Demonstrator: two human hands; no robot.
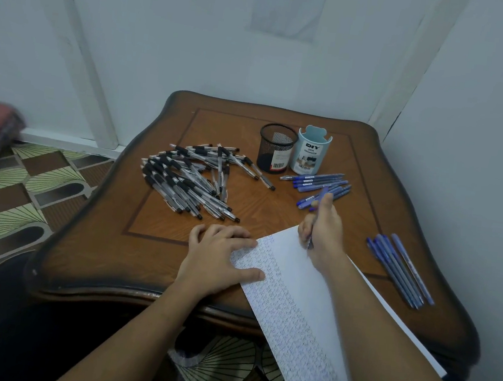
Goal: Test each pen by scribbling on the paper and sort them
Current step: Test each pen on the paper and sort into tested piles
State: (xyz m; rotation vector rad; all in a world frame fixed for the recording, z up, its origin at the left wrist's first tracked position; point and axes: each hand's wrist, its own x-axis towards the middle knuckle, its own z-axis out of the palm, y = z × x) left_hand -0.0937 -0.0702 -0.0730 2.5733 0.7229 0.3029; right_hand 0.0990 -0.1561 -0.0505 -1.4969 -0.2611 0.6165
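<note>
Blue pen (324,196) clenched upright in right grip (325,231), tip on far end of scribbled paper (291,293) overhanging the bench (149,241) near edge, left grip (219,260) released, resting on paper's left edge, black pens (188,179) heaped left, sorted blue pens (402,269) at right.

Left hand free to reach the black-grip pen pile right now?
Probably yes. The left hand lies flat on the paper edge, holding nothing, and the black-grip pen pile sits just beyond its fingers across bare table, with nothing between.
</note>
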